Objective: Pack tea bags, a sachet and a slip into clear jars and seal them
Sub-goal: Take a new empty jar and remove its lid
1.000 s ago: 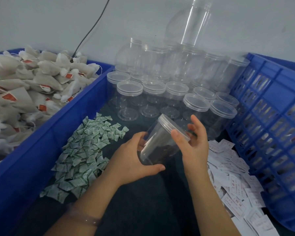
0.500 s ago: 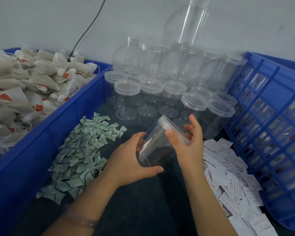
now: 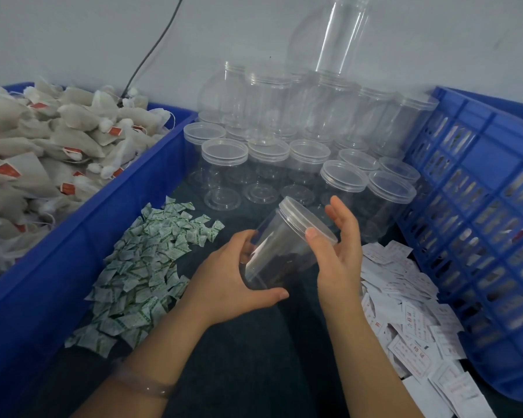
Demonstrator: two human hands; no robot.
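Far left: blue bin [image 3: 73, 236] heaped with tea bags [image 3: 73, 164], beige with red tags. Beside it on the dark worktop [image 3: 254, 357], a loose pile of green-and-white sachets [image 3: 145, 267].

Centre: left hand [image 3: 233, 276] grips the base of a clear jar [image 3: 284, 245], thumb under it and fingers round the far side. The jar is held above the worktop, tilted, its mouth up and to the right. It looks empty, with the lid [image 3: 307, 218] on.

Right hand [image 3: 338, 254]: thumb on the lid rim, fingers nearly straight behind the lid.

Right: white slips [image 3: 405, 297], then a blue crate [image 3: 480, 206]. Stacked jars [image 3: 284, 131] stand behind.

Versus 1 s ago: jar tilt and left grip unchanged; right fingers less curled.
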